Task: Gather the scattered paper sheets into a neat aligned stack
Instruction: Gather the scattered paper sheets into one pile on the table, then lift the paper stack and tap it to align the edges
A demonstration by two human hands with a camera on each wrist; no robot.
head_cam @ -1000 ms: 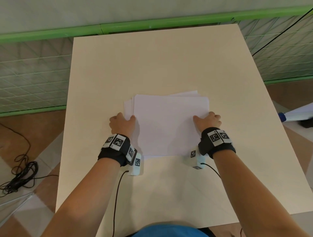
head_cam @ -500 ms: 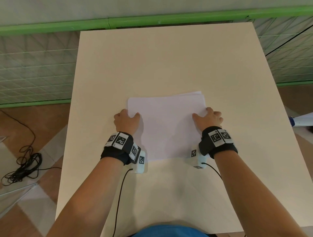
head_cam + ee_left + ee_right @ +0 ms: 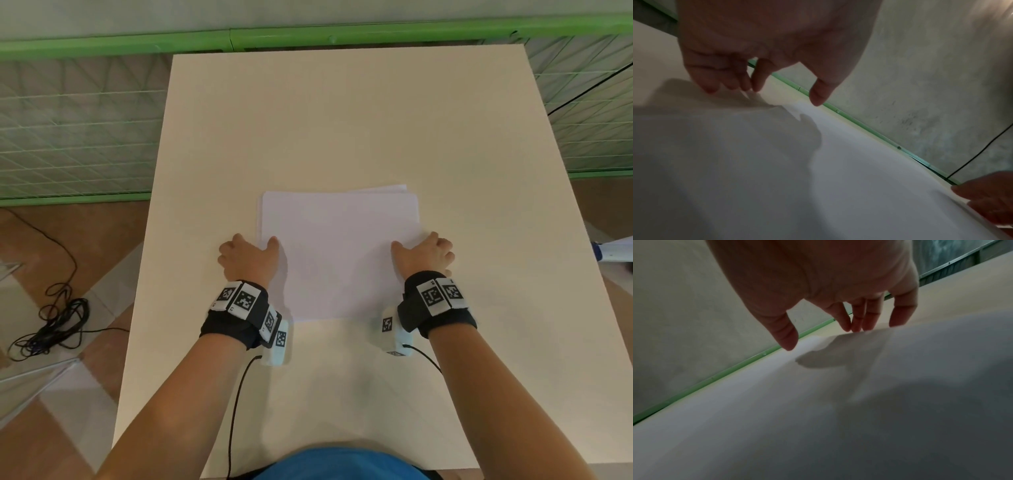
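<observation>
One paper stack; sheet count unclear; two hands; one table.

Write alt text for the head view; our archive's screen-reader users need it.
Two hands flank a nearly squared stack of white paper sheets on a beige table: left hand at its left edge, right hand at its right. A few far edges still peek out.

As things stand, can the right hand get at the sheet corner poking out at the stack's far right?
Probably yes: the right hand rests at the paper stack's right edge, and only bare table lies between it and the corner.
</observation>
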